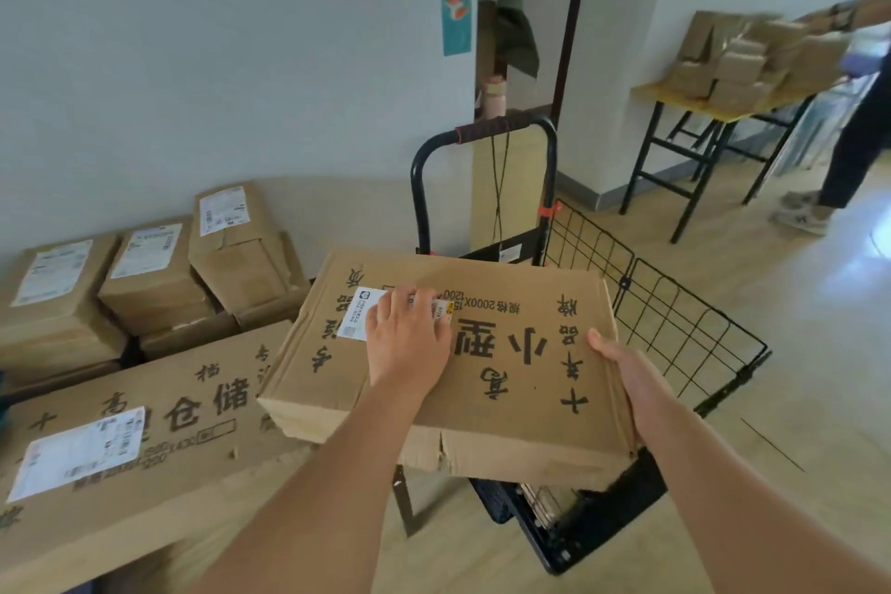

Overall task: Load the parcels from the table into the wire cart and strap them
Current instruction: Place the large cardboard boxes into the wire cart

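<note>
A large flat cardboard parcel [506, 352] with black printed characters lies across the black wire cart [675, 318], its left end overlapping the table. My left hand [410, 333] rests flat on its top, partly covering a white label. My right hand [622, 376] grips the parcel's right edge, thumb on top. The cart's handle [492, 128] stands upright behind the parcel with a black cord hanging from it. On the table at left lie a long printed parcel [144, 439] and several smaller labelled parcels [154, 275]. The cart's floor is mostly hidden under the parcel.
Another person [858, 125] stands at the far right beside a yellow-topped table [733, 106] piled with small boxes. A doorway [520, 39] opens behind the cart. Wooden floor stretches to the right of the cart.
</note>
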`<control>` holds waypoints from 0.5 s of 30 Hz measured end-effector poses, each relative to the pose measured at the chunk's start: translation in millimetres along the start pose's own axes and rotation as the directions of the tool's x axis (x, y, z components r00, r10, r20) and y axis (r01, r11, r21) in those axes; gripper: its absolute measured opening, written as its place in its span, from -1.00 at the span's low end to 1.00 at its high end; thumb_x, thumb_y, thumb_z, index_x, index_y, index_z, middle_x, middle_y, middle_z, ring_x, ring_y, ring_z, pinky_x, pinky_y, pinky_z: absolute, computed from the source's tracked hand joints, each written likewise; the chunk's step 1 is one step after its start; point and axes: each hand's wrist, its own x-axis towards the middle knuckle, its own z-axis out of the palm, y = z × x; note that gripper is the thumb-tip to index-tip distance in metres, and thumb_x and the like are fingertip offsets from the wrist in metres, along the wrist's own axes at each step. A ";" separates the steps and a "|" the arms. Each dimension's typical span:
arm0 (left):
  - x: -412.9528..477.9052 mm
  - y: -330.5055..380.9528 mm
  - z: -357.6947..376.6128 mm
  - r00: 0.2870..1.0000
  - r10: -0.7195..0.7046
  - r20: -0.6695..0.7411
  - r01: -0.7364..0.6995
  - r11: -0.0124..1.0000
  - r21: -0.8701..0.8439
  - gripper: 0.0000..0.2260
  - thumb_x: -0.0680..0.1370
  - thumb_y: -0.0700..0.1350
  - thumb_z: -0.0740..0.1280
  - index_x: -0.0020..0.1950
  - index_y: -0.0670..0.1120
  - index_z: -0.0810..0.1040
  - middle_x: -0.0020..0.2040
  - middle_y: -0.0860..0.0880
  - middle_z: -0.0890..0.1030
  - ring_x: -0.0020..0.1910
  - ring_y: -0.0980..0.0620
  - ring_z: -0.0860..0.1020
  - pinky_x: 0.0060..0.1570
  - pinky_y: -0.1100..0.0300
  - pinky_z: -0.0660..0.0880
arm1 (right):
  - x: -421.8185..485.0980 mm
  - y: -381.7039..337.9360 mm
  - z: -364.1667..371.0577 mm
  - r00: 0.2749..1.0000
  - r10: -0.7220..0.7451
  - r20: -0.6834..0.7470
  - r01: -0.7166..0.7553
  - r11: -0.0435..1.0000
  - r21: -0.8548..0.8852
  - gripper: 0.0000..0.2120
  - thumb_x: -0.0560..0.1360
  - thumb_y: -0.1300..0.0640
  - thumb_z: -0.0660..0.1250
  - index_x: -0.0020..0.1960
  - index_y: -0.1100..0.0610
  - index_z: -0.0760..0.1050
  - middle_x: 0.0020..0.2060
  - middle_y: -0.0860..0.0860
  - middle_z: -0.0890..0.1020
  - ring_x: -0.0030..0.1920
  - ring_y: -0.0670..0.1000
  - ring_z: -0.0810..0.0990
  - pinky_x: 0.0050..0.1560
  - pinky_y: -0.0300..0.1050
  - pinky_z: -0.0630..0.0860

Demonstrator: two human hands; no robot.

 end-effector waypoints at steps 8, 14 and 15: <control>13.1 115.9 55.6 0.998 0.020 0.060 -0.022 0.999 0.026 -0.70 0.62 0.08 0.14 0.32 0.05 0.39 0.38 -0.01 0.34 0.38 -0.02 0.30 0.43 -0.03 0.22 | 37.0 -20.8 -116.7 0.999 0.026 -0.043 -0.024 0.999 0.042 -0.50 0.42 -0.16 0.44 0.24 0.11 0.52 0.05 0.16 0.67 0.07 0.25 0.62 0.24 0.30 0.44; 25.3 174.4 84.5 0.998 0.003 0.071 -0.007 0.999 0.050 -0.68 0.60 0.07 0.16 0.33 0.04 0.39 0.39 -0.02 0.33 0.39 -0.05 0.29 0.43 -0.01 0.21 | 64.5 -32.1 -193.5 0.996 0.033 -0.080 -0.023 0.992 0.121 -0.52 0.41 -0.15 0.45 0.20 0.12 0.57 0.02 0.16 0.70 0.05 0.26 0.65 0.22 0.31 0.48; 28.1 178.5 87.3 0.997 -0.008 0.072 0.004 0.998 0.061 -0.68 0.60 0.08 0.16 0.33 0.04 0.38 0.38 -0.02 0.33 0.36 -0.04 0.30 0.42 -0.01 0.23 | 69.3 -33.3 -202.7 0.996 0.035 -0.083 -0.024 0.990 0.137 -0.53 0.41 -0.14 0.46 0.20 0.13 0.58 0.01 0.16 0.70 0.04 0.26 0.65 0.20 0.31 0.49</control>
